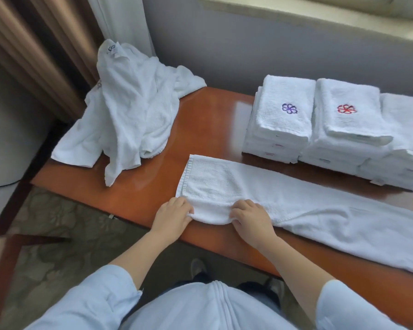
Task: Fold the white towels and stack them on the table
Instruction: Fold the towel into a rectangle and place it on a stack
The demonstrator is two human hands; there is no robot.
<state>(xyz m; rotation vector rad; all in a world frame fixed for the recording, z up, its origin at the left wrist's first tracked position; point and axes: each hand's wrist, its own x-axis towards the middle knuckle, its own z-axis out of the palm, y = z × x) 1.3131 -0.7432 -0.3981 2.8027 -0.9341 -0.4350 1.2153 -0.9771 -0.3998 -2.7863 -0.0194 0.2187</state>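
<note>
A long white towel [308, 201] lies stretched across the brown table [208, 120], folded lengthwise, its left end near the table's front edge. My left hand [173, 214] grips the near left corner of that end, fingers curled into the cloth. My right hand [249, 216] grips the same near edge a little to the right. A crumpled heap of white towels [129, 103] sits at the table's far left. Three stacks of folded towels stand at the back right: one with a purple flower [284, 115], one with a red flower [346, 120], and one cut off by the frame [408, 144].
A grey wall and a window sill [296, 13] run behind the table. Brown and white curtains [45, 44] hang at the left. Patterned carpet [65, 225] lies below the table's front edge, where my shoes show.
</note>
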